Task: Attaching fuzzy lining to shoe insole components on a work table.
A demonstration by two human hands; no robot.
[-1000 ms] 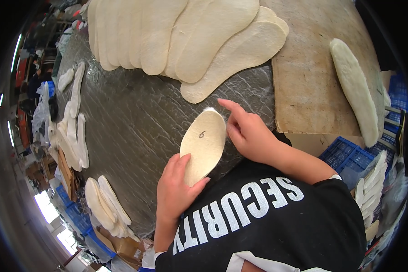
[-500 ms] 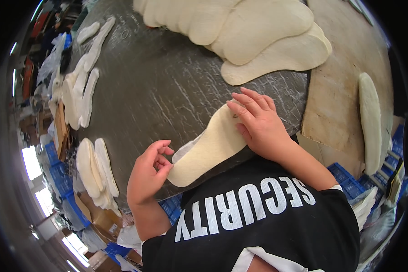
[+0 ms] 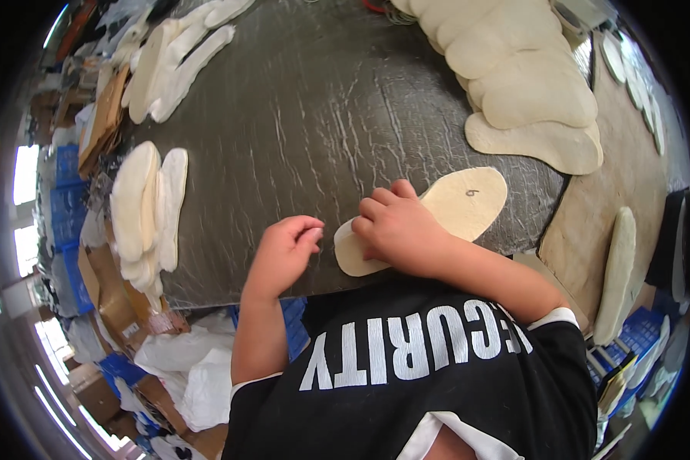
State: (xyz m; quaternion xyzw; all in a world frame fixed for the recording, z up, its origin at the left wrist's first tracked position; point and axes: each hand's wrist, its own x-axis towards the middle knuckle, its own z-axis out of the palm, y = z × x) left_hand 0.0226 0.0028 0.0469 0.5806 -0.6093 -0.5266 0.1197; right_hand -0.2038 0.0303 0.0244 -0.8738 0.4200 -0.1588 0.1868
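Note:
A cream shoe insole (image 3: 456, 205) lies flat on the dark grey table (image 3: 307, 130), near its front edge, toe end pointing right. My right hand (image 3: 397, 230) presses down on the heel half of the insole, fingers bent over it. My left hand (image 3: 284, 249) hovers just left of the heel end, fingers loosely curled, holding nothing and a small gap away from the insole.
A fanned stack of cream insoles (image 3: 529, 84) lies at the back right. More insoles (image 3: 146, 203) sit at the table's left edge and further back (image 3: 172, 61). A wooden board (image 3: 590, 230) with one insole (image 3: 615, 272) is on the right. Blue crates and white bags are below.
The insole has turned from slanting to nearly flat across the table edge. My left hand has let go of its heel end and drawn slightly away. The view shifted left.

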